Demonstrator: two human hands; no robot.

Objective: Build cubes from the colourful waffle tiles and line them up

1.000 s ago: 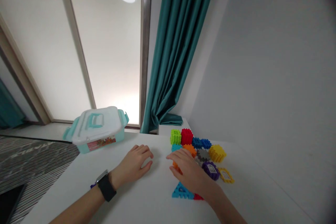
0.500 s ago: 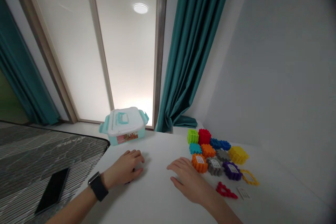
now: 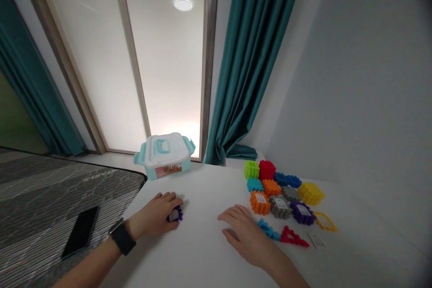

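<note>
Purple bristle block (image 3: 176,214) sat gripped at the fingertips of the curled left hand (image 3: 153,218), low over the white table (image 3: 189,252); the right hand (image 3: 246,234) lay open and empty, near a blue triangular piece (image 3: 268,229) and an orange bristle block (image 3: 259,202).

Left hand (image 3: 153,218): curled closed, knuckles up — wrist turned slightly inward
Right hand (image 3: 248,234): open, palm down — fingers spread apart
</note>
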